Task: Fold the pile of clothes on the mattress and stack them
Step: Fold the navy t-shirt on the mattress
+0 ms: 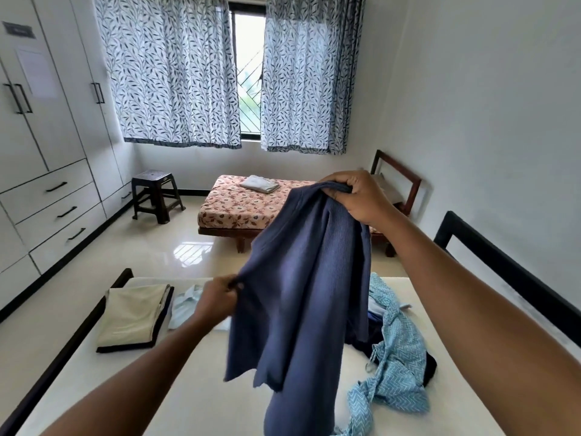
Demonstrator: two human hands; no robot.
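A blue top (pixel 301 278) is held up in the air above the mattress (pixel 195 382). Its upper edge is bunched in the right hand (pixel 355 196), whose grip is clenched on the fabric, well above the bed. A lower side edge is pinched by the left hand (pixel 220 297), its grip also closed on the cloth. The garment hangs loose between the two hands, its hem reaching down toward the near edge of the mattress.

Near the far left corner of the mattress a folded beige piece (pixel 132 316) is laid on top of a dark folded one. Just beside it, toward the middle of the far edge, a pale blue shirt (pixel 185 305) is seen lying flat, partly hidden by the left hand. Along the right edge the unfolded pile (pixel 396 350) is spread, with a patterned light blue garment on top of darker pieces.
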